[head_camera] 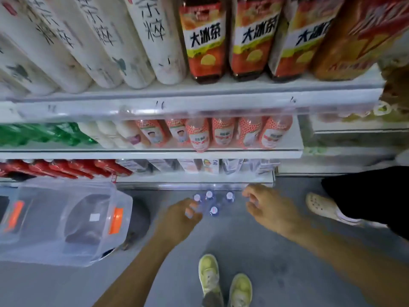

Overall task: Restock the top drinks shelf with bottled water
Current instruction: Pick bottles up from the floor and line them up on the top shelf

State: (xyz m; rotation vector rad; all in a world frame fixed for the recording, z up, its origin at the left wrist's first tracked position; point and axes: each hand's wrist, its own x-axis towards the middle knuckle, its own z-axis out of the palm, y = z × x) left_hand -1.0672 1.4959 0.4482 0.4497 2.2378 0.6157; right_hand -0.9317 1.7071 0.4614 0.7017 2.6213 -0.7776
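Several small clear water bottles (213, 206) with white-and-blue caps stand on the grey floor, close to the foot of the drinks shelving (192, 179). My left hand (180, 219) reaches down to their left side. Its curled fingertips touch the leftmost bottle (197, 197), but blur hides whether they grip it. My right hand (264, 206) hovers just right of the group with its fingers loosely bent and apart. Nothing clear shows in it. The top shelf is out of frame.
A clear plastic storage bin (64, 220) with orange latches stands on the floor at left. The shelves (155, 107) above carry tea, pink and red drink bottles. My green shoes (223, 282) are below. Another person's leg and white clog (325, 207) are at right.
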